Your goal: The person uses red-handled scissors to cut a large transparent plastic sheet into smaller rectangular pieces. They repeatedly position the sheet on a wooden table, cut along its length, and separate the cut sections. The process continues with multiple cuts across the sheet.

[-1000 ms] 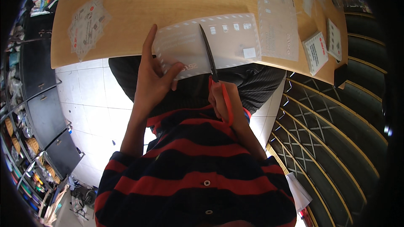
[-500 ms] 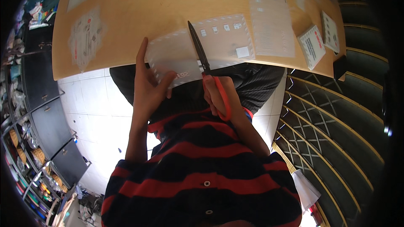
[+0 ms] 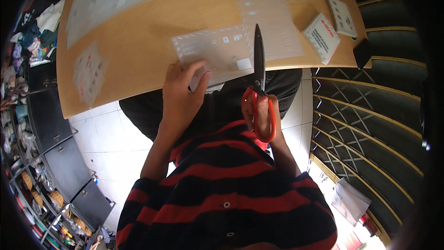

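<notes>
My right hand (image 3: 260,113) grips red-handled scissors (image 3: 259,58), their dark blades together and pointing away from me, just past the right end of a translucent plastic sheet (image 3: 222,48). Printed marks and a small white rectangle show on the sheet, which lies at the table's near edge. Its near left part hangs over that edge. My left hand (image 3: 180,92) is at this hanging part, thumb and forefinger apart over the plastic. Its other fingers are curled and partly hidden. Whether the sheet is cut or folded under my left hand, I cannot tell.
On the wooden table (image 3: 134,55), more clear plastic (image 3: 273,23) lies to the right and along the far side. Two small white packets (image 3: 321,37) sit near the right corner. A flat printed plastic piece (image 3: 89,76) lies left. A folding metal gate (image 3: 370,106) stands right, cabinets (image 3: 69,146) left.
The scissors have left the middle of the sheet and moved right. My left hand has shifted right, and the sheet's left part now lies closer to its right part. The view has shifted too.
</notes>
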The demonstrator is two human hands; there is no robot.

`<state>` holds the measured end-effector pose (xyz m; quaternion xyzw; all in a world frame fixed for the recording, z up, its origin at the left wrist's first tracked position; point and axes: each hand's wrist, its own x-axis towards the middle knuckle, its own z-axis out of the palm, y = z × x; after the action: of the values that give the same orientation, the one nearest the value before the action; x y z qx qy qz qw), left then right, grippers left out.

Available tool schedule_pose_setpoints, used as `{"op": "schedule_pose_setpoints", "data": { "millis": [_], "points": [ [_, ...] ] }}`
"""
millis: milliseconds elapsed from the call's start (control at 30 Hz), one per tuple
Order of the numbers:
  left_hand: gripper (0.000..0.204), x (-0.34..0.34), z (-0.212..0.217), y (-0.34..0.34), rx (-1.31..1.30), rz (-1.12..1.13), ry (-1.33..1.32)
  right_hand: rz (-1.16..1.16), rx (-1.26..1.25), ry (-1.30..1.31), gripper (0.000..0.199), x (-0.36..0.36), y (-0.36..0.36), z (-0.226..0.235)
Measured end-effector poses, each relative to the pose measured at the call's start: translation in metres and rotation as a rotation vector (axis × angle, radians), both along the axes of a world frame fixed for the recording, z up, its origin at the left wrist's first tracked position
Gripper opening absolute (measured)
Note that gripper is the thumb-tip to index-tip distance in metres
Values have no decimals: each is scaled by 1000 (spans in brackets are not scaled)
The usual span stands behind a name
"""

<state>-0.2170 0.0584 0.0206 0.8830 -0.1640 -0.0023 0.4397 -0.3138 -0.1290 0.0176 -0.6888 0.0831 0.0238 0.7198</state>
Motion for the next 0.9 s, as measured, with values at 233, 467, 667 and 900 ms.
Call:
{"op": "schedule_pose_setpoints", "data": {
  "millis": [233, 467, 667, 900],
  "points": [
    [34, -2, 16, -19, 350, -14, -273, -127, -17, 45, 66, -20, -31, -11],
    [44, 1, 11, -24, 479, -264, -259, -63, -72, 17, 63, -23, -42, -27],
    [32, -1, -5, -18, 385, -274, -317, 4, -103, 127, 52, -32, -42, -31],
    [34, -1, -7, -8, 344, -239, -373, 26, -93, 152, 45, -42, -33, -37]
  ]
}}
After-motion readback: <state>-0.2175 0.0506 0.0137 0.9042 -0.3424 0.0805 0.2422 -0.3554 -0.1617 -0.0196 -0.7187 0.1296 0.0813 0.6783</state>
